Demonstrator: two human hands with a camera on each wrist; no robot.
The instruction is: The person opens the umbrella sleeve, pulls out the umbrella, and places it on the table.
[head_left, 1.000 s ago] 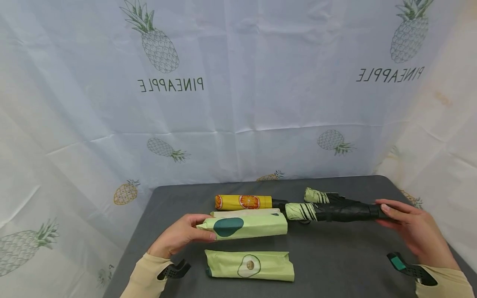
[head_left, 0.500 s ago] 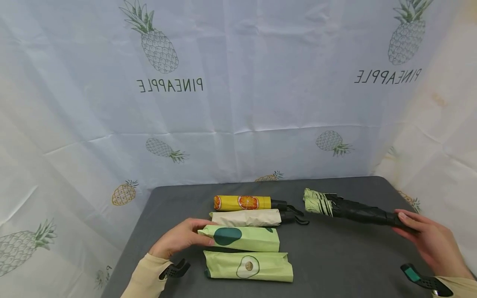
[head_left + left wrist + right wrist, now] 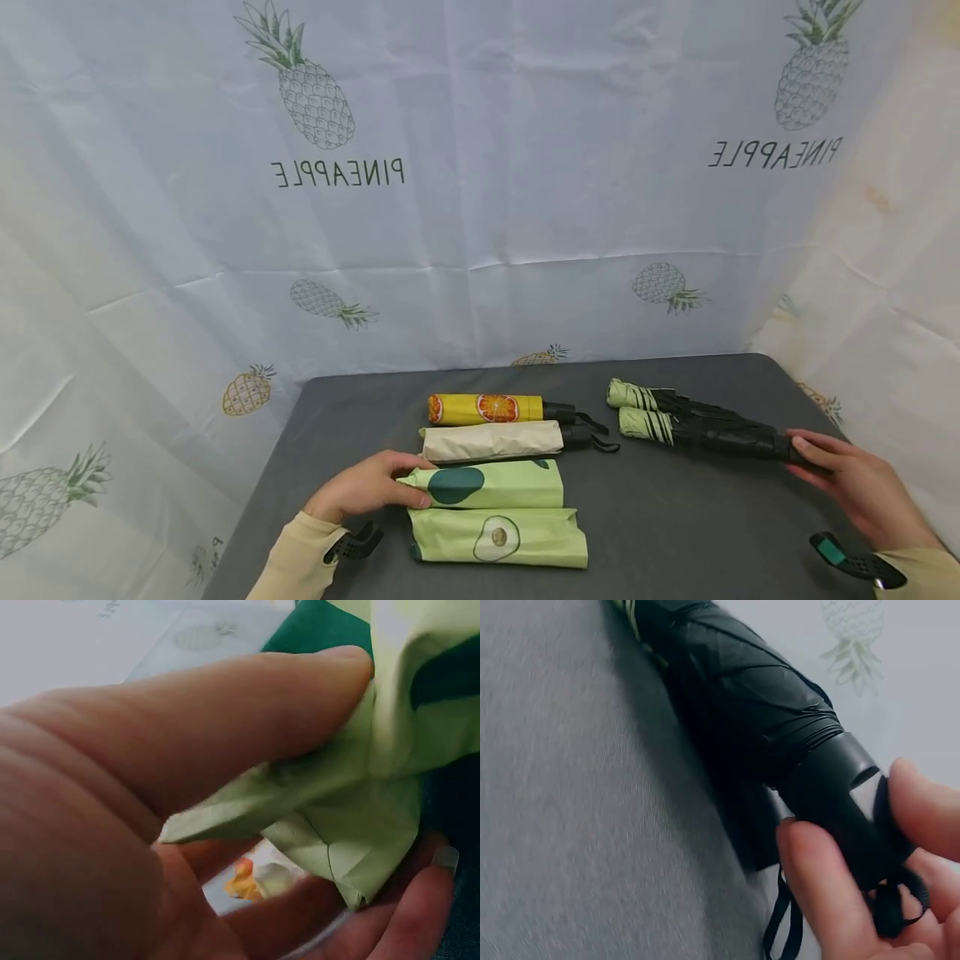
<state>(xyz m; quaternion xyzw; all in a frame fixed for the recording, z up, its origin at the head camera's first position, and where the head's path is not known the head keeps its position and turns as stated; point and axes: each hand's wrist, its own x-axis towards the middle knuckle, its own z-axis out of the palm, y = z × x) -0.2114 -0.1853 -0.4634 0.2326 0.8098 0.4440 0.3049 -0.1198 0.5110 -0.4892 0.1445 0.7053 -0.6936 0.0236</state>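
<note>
My left hand (image 3: pixel 375 486) pinches the left end of a light green sleeve with a dark green shape (image 3: pixel 517 485); in the left wrist view the thumb presses the green fabric (image 3: pixel 352 847) over curled fingers. At the right, my right hand (image 3: pixel 858 483) grips the handle end of a folded black umbrella with a green striped tip (image 3: pixel 723 439). The right wrist view shows thumb and fingers round its black handle (image 3: pixel 840 806), a strap loop hanging below. Another black umbrella with a striped tip (image 3: pixel 633 393) lies right behind it.
Left of centre on the dark grey table (image 3: pixel 675 533) lie a yellow umbrella with orange slices (image 3: pixel 487 408), a cream umbrella (image 3: pixel 491 442) and, nearest the front, a green avocado sleeve (image 3: pixel 532 537). A pineapple-print cloth (image 3: pixel 480 208) hangs behind.
The green sleeve in my left hand has come down toward the front, beside the avocado one. The black umbrella in my right hand has moved rightward, off the cream umbrella, its tip now swung nearer the front.
</note>
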